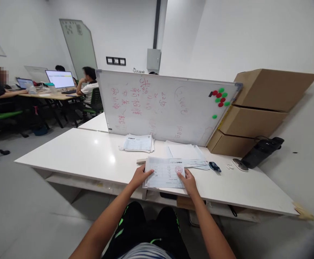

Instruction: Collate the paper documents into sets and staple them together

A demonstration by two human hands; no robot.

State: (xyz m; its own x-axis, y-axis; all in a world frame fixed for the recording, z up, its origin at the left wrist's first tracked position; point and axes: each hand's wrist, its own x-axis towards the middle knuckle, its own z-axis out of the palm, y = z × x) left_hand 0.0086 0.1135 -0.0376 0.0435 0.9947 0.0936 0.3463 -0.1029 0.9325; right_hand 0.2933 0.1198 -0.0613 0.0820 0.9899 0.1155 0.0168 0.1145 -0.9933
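Observation:
My left hand (141,174) grips the left side of a stack of printed paper forms (164,176), thumb on top. On the opposite side, my right hand (188,181) holds the same stack, its thumb beside a round red stamp. The forms are over the desk's front edge. Just behind them lie loose white and bluish papers (185,150), partly covered by the stack. A second pile of forms (137,142) rests farther back to the left. Close to my left hand is a small light-coloured object (141,161) that I cannot make out.
A whiteboard (157,108) with red writing and magnets leans at the back of the white desk (73,151). Cardboard boxes (251,118) are stacked to the right. Near them are a black bottle (262,153) and a dark blue object (214,167). People sit at computers on the left.

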